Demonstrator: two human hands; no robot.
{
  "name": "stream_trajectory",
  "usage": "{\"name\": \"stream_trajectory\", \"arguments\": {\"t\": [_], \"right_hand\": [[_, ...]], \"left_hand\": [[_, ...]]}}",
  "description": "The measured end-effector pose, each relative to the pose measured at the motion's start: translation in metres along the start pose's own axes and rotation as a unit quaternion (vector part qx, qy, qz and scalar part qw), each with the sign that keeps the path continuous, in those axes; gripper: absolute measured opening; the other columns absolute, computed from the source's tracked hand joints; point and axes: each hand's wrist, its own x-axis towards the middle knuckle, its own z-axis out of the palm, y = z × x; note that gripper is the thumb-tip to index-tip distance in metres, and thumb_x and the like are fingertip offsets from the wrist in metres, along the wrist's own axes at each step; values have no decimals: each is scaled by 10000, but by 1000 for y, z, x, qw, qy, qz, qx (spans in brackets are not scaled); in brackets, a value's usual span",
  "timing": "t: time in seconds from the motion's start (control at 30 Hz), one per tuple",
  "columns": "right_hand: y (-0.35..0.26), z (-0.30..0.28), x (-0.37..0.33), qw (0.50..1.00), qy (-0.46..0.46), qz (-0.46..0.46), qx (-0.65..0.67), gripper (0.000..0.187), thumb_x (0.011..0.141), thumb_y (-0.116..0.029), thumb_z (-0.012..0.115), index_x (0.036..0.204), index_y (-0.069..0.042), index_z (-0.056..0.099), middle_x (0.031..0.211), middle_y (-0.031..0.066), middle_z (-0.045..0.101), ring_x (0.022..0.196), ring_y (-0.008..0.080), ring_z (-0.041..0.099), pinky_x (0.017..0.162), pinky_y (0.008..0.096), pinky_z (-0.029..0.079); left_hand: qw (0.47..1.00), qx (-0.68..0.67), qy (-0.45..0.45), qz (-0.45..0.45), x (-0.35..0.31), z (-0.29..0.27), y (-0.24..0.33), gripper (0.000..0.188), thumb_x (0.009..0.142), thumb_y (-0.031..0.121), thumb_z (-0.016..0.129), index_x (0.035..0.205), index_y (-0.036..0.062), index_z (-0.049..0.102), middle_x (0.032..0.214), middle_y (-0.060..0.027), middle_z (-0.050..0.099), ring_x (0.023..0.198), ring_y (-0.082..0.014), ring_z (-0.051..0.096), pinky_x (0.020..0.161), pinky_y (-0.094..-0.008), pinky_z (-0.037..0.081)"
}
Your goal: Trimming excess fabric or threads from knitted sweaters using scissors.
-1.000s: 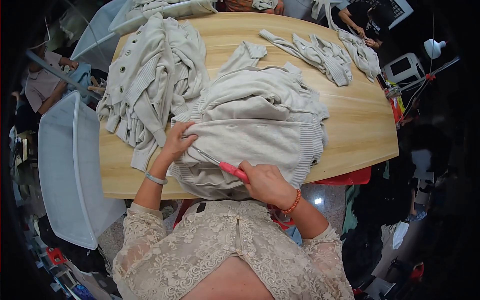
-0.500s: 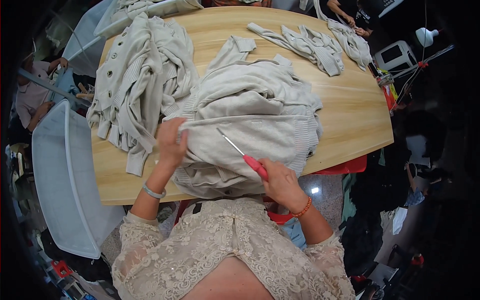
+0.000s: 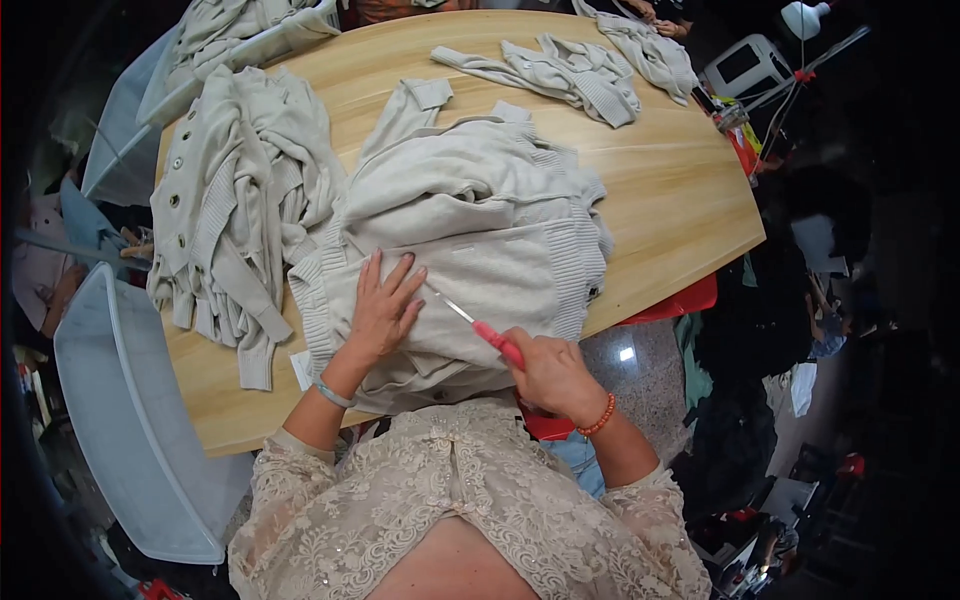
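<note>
A light grey knitted cardigan [image 3: 485,275] with ribbed edges lies spread and bunched on the table in front of me. My left hand [image 3: 383,305] rests flat on its lower part, fingers spread. In my closed right hand [image 3: 555,375] is a slim hand tool with a red handle [image 3: 497,343] and a thin metal shaft. The shaft points up and left over the knit, its tip close to my left fingertips. Whether the tip touches the fabric, I cannot tell. A small white tag [image 3: 301,370] shows at the cardigan's left edge.
A heap of buttoned grey cardigans [image 3: 235,200] lies on the left of the wooden table [image 3: 680,200]. More knitwear [image 3: 570,75] lies at the far side, near another person's hands [image 3: 655,18]. A pale plastic bin [image 3: 130,420] stands left; a red stool [image 3: 670,303] shows right.
My left hand has come down flat on the cardigan, moving right from its left edge. My right hand keeps the tool, now slightly lower and left. The whole view has shifted.
</note>
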Motion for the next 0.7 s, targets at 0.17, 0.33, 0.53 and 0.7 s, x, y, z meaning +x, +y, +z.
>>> {"name": "stream_trajectory", "arguments": {"t": [0.17, 0.33, 0.53, 0.7], "right_hand": [[57, -26, -17, 983, 129, 126, -47, 203, 889, -227, 606, 1025, -80, 569, 777, 224, 648, 743, 439, 630, 669, 528, 488], [71, -42, -41, 995, 0, 94, 25, 317, 874, -249, 641, 1138, -80, 594, 850, 243, 655, 824, 444, 631, 714, 510, 500], [100, -61, 5, 986, 31, 42, 158, 277, 870, -169, 655, 1119, -50, 633, 861, 225, 655, 821, 440, 621, 690, 437, 503], [190, -93, 112, 971, 138, 147, 129, 332, 894, -324, 648, 785, -10, 654, 642, 186, 630, 618, 357, 640, 590, 446, 488]], "left_hand": [[1000, 2, -14, -1, -3, -1, 2, 479, 886, 243, 611, 1351, 158, 531, 1478, -102, 408, 1405, -383, 268, 1146, -554, 163], [999, -13, -28, -13, 3, -7, 6, 472, 874, 223, 629, 1332, 144, 544, 1473, -102, 416, 1409, -376, 268, 1146, -545, 166], [946, -273, 85, -153, 26, -23, -18, 213, 907, 90, 599, 1106, 40, 655, 1119, -79, 672, 1095, -240, 596, 973, -368, 427], [843, -329, 237, -353, 66, -13, -125, 245, 958, 172, 601, 1092, -27, 652, 965, -48, 677, 848, -91, 598, 784, -234, 474]]}}
